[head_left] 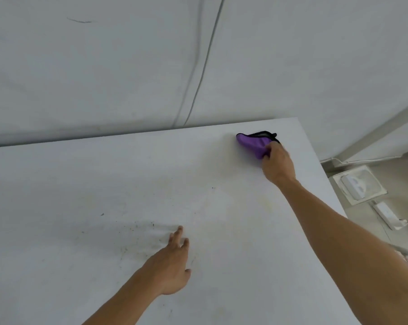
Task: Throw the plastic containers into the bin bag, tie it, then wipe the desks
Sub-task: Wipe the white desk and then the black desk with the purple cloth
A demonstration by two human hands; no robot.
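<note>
A white desk (104,184) fills the lower view, with dark specks and faint yellowish stains near its middle. My right hand (278,163) reaches to the far right corner and grips a purple cloth with a black edge (253,141), pressed on the desk top. My left hand (175,261) rests flat on the desk near the front, fingers spread, holding nothing. No plastic containers or bin bag are in view.
A white wall (104,66) stands right behind the desk, with a thin cable (204,66) running down it. Past the desk's right edge, on the floor, lie a white floor socket box (357,184) and a white power strip (386,214).
</note>
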